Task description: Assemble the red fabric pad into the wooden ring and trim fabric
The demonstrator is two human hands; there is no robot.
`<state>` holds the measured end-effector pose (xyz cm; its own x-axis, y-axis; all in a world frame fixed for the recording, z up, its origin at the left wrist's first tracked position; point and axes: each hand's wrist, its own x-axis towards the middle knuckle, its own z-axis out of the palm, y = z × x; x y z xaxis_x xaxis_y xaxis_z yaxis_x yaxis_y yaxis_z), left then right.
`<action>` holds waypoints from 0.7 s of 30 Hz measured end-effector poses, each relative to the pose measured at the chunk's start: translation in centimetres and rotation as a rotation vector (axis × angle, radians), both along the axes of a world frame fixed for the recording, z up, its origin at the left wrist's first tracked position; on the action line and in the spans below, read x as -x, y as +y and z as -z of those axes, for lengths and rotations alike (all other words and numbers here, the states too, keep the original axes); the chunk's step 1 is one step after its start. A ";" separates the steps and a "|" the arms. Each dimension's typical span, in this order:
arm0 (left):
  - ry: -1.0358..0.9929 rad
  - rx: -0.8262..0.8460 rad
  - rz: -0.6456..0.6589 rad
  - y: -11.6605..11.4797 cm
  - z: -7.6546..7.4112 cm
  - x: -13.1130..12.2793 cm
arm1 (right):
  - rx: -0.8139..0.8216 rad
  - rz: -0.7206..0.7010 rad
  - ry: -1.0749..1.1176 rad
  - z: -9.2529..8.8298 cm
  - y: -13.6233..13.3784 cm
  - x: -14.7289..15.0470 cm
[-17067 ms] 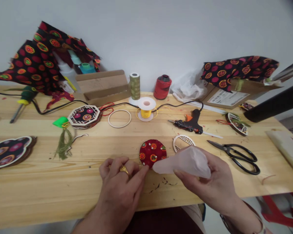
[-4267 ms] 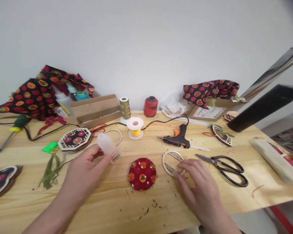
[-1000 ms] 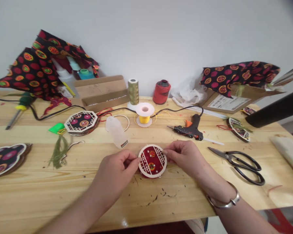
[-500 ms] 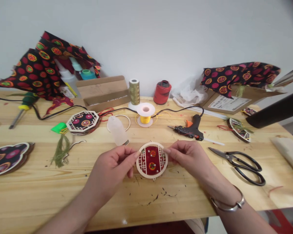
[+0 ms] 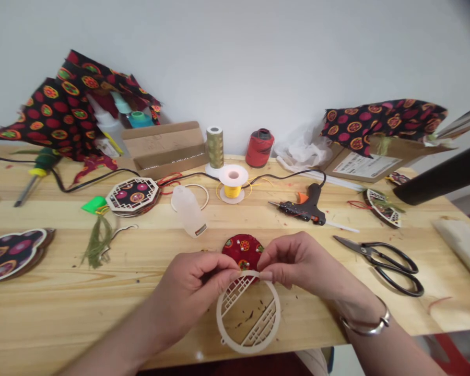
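Note:
A round pale lattice frame [image 5: 277, 313] is pinched at its top edge by both hands, its lattice bands running diagonally. My left hand [image 5: 196, 287] grips it between thumb and fingers, left of the top. From the other side my right hand [image 5: 297, 263] pinches the same rim, close to the left fingertips. Just behind the frame lies a round red fabric-covered disc [image 5: 241, 248] with flower prints and small white beads. The fingers and the frame's upper rim hide the disc's lower part.
Behind are a white bottle [image 5: 188, 211], a yellow thread spool [image 5: 233, 191] and a black glue gun [image 5: 307, 209]. Black-handled scissors [image 5: 389, 261] lie right. Left stand an octagonal ornament [image 5: 133, 196], a green tassel [image 5: 97, 240] and a screwdriver [image 5: 35, 175]. Cardboard boxes [image 5: 164, 149] line the wall.
The lattice frame has come off the red disc, moved toward me and turned, so its bands now slant. The disc now lies uncovered behind it. Both hands have shifted to the frame's top edge.

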<state>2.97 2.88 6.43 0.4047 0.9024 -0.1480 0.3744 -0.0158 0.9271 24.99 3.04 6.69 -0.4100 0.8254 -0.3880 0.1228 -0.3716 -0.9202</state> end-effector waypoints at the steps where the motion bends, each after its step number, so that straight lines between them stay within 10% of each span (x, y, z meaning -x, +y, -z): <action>1: -0.006 0.004 -0.001 0.0 0.0 0.0 | 0.014 -0.024 -0.008 0.0 0.0 0.0; 21: -0.044 0.168 -0.186 0.6 0.6 0.3 | -0.197 0.254 -0.112 0.8 1.5 -0.5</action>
<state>2.63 3.49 5.79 0.2431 0.9262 -0.2880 0.3156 0.2053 0.9264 25.49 4.58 5.88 -0.1454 0.9594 -0.2416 0.1536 -0.2193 -0.9635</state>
